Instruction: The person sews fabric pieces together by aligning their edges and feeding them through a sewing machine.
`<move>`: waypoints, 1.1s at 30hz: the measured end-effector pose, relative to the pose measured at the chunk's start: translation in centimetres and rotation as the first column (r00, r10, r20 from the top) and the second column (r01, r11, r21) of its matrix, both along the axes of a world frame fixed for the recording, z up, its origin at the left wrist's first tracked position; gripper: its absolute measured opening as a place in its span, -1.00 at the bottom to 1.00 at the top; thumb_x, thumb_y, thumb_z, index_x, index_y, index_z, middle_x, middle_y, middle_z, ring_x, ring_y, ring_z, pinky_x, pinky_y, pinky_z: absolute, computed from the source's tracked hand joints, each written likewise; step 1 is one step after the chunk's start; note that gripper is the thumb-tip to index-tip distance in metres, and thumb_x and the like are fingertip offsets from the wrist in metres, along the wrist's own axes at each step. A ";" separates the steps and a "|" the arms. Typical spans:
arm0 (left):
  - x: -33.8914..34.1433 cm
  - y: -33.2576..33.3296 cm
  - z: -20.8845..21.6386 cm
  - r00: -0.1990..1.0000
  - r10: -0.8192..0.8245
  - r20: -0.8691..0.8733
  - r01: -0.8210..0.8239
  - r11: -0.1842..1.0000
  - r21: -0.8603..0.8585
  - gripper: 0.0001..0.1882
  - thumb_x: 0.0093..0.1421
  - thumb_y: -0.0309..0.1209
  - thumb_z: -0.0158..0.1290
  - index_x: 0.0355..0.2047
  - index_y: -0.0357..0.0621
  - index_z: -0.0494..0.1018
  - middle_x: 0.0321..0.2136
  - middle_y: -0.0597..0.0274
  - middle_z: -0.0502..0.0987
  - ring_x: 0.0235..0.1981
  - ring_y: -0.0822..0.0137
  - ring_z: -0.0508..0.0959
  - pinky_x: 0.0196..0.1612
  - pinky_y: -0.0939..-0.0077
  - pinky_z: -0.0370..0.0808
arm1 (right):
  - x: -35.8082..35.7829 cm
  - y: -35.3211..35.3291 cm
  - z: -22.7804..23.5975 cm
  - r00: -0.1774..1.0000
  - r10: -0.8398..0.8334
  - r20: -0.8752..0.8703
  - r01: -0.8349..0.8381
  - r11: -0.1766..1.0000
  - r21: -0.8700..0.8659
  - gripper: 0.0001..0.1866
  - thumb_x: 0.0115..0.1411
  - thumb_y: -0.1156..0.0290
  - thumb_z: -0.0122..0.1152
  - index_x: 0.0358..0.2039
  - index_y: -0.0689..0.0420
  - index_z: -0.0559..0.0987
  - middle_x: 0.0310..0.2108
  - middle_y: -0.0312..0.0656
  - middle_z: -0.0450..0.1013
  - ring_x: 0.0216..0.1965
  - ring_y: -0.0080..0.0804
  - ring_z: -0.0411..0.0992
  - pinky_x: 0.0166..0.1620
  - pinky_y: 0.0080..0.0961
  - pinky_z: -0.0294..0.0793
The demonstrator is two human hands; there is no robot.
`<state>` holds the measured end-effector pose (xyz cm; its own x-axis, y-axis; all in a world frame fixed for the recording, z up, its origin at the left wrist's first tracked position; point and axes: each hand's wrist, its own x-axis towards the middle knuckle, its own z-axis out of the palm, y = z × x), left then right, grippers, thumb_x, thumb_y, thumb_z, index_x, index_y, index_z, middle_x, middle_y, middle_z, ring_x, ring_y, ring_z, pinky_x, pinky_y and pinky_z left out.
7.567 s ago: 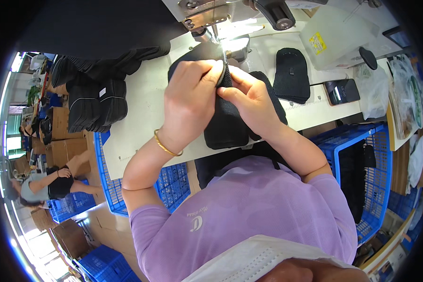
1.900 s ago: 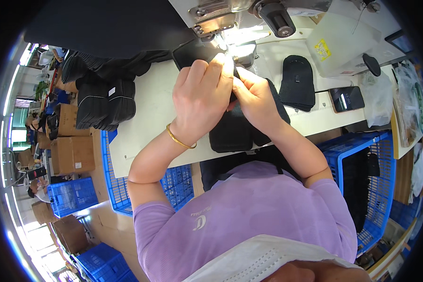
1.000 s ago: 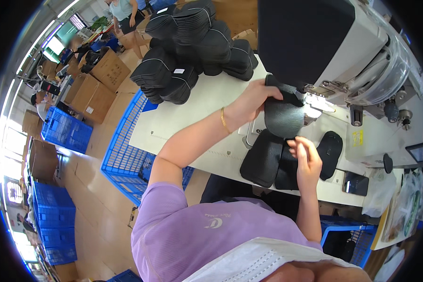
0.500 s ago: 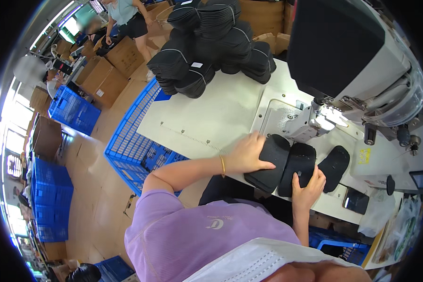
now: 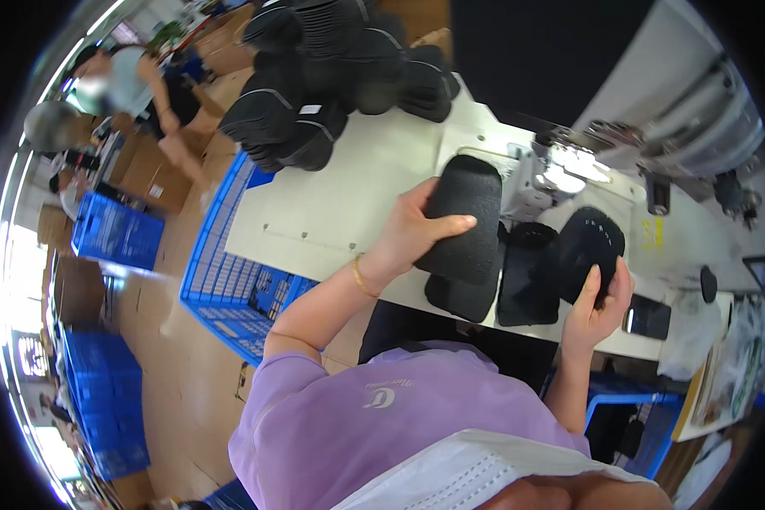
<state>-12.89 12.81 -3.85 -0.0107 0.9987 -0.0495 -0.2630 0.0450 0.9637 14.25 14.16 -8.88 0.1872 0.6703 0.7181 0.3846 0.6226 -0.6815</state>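
My left hand [image 5: 406, 234] grips a black pad with rounded ends [image 5: 461, 200], thumb across its upper face, fingers mostly hidden beneath. Held over the white table, it partly covers another black pad [image 5: 461, 299] lying at the near edge. Farther right, my right hand [image 5: 602, 310] pinches the lower end of a black pad [image 5: 588, 246] with a row of small light marks near its top. One more black pad [image 5: 529, 285] lies between the two hands. Just beyond them stands the lit working end of a sewing machine [image 5: 527, 183].
Tied stacks of black pieces [image 5: 314, 85] sit at the table's far left. A blue basket [image 5: 221, 255] adjoins the left edge. A phone [image 5: 648, 318] and clear plastic bags [image 5: 688, 336] lie on the right. Another person [image 5: 140, 93] bends over cartons at upper left.
My left hand has raised a pad off the table. My right hand has moved rightward from the middle pad and now holds the right-hand one. The other person has bent forward.
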 end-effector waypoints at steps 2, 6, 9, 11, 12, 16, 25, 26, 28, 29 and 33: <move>1.1 -0.4 0.7 0.993 -0.072 0.091 0.076 0.996 -0.043 -0.69 0.14 -0.54 0.21 -0.08 -0.28 0.53 -0.25 0.20 0.64 -0.26 0.41 0.63 -0.18 0.49 0.59 | -0.7 0.1 2.5 0.985 0.048 0.164 -0.053 0.998 0.027 -0.76 0.19 0.69 0.19 -0.11 0.27 0.53 -0.17 -0.07 0.45 -0.16 -0.29 0.44 -0.07 -0.48 0.43; 3.9 -0.9 1.0 0.965 -0.224 0.136 0.229 0.973 -0.022 -0.73 0.18 -0.57 0.20 -0.09 -0.30 0.56 -0.21 0.25 0.63 -0.24 0.49 0.60 -0.12 0.54 0.57 | -4.4 1.0 3.7 0.895 0.435 -0.093 -0.445 0.884 -0.142 -0.84 0.21 0.69 0.10 -0.21 0.30 0.58 -0.25 -0.13 0.49 -0.25 -0.36 0.47 -0.12 -0.59 0.40; 4.3 -1.0 1.1 0.984 -0.058 0.168 0.068 0.996 -0.059 -0.78 0.18 -0.57 0.20 -0.14 -0.29 0.58 -0.22 0.22 0.64 -0.24 0.47 0.60 -0.15 0.56 0.58 | -5.0 0.5 3.8 0.780 0.505 -0.369 -0.613 0.735 -0.290 -0.79 0.30 0.60 -0.03 -0.14 0.32 0.55 -0.17 -0.15 0.49 -0.21 -0.47 0.45 -0.11 -0.61 0.40; 4.1 -0.7 0.9 0.964 0.090 0.250 -0.078 0.995 -0.058 -0.81 0.19 -0.58 0.19 -0.17 -0.30 0.57 -0.23 0.18 0.64 -0.25 0.43 0.62 -0.16 0.54 0.59 | -5.3 0.7 4.2 0.809 0.541 -0.230 -0.587 0.757 -0.285 -0.80 0.31 0.56 -0.01 -0.12 0.30 0.53 -0.14 -0.20 0.46 -0.25 -0.58 0.41 -0.16 -0.66 0.38; 4.2 -0.4 0.9 0.937 0.160 0.311 -0.150 0.987 -0.055 -0.83 0.20 -0.58 0.18 -0.18 -0.31 0.57 -0.24 0.16 0.64 -0.26 0.40 0.63 -0.16 0.52 0.60 | -5.7 -0.2 4.6 0.751 0.518 -0.410 -0.652 0.682 -0.331 -0.86 0.26 0.55 0.12 -0.19 0.27 0.54 -0.18 -0.21 0.45 -0.34 -0.67 0.37 -0.29 -0.72 0.35; 4.3 0.2 0.1 0.922 0.237 0.305 -0.257 0.966 0.028 -0.80 0.19 -0.61 0.17 -0.16 -0.27 0.53 -0.22 0.15 0.61 -0.24 0.36 0.63 -0.14 0.50 0.60 | -4.7 -0.5 2.7 0.855 0.473 -0.211 -0.518 0.770 -0.372 -0.89 0.16 0.57 0.28 -0.30 0.25 0.53 -0.23 -0.25 0.43 -0.46 -0.74 0.35 -0.45 -0.78 0.30; 3.6 0.6 -0.9 0.942 0.173 0.287 -0.202 0.976 0.076 -0.75 0.24 -0.61 0.09 -0.06 -0.28 0.45 -0.14 0.11 0.58 -0.13 0.31 0.61 0.00 0.42 0.57 | -4.7 -1.0 3.7 0.749 0.389 -0.537 -0.645 0.614 -0.455 -0.91 0.22 0.56 0.24 -0.29 0.28 0.53 -0.38 -0.18 0.57 -0.37 -0.52 0.60 -0.32 -0.67 0.60; 3.6 0.5 -0.9 0.944 0.180 0.277 -0.210 0.974 0.083 -0.75 0.25 -0.62 0.09 -0.06 -0.28 0.45 -0.14 0.11 0.58 -0.13 0.31 0.61 0.00 0.42 0.57 | -4.8 -1.1 3.7 0.755 0.389 -0.528 -0.639 0.620 -0.455 -0.91 0.22 0.56 0.25 -0.29 0.28 0.53 -0.37 -0.17 0.58 -0.37 -0.52 0.60 -0.31 -0.67 0.61; 3.5 0.5 -1.0 0.946 0.189 0.264 -0.219 0.972 0.089 -0.75 0.25 -0.62 0.09 -0.05 -0.28 0.45 -0.14 0.11 0.58 -0.13 0.31 0.61 0.01 0.42 0.58 | -4.8 -1.1 3.8 0.757 0.391 -0.523 -0.637 0.621 -0.458 -0.91 0.23 0.56 0.25 -0.30 0.28 0.52 -0.37 -0.16 0.58 -0.36 -0.52 0.60 -0.29 -0.65 0.62; 3.5 0.5 -1.0 0.950 0.198 0.242 -0.228 0.968 0.102 -0.74 0.24 -0.63 0.09 -0.05 -0.27 0.45 -0.14 0.12 0.58 -0.14 0.31 0.61 0.01 0.41 0.58 | -4.8 -1.1 3.9 0.762 0.392 -0.515 -0.631 0.625 -0.459 -0.91 0.23 0.56 0.25 -0.31 0.28 0.52 -0.36 -0.15 0.59 -0.35 -0.51 0.61 -0.27 -0.64 0.63; 3.4 1.1 -1.1 0.960 0.206 0.188 -0.231 0.965 0.127 -0.73 0.23 -0.63 0.11 -0.04 -0.27 0.45 -0.14 0.12 0.57 -0.14 0.32 0.60 0.01 0.41 0.58 | -5.2 -0.9 3.8 0.746 0.365 -0.557 -0.635 0.641 -0.430 -0.90 0.22 0.58 0.25 -0.27 0.29 0.52 -0.34 -0.14 0.59 -0.34 -0.50 0.61 -0.25 -0.63 0.64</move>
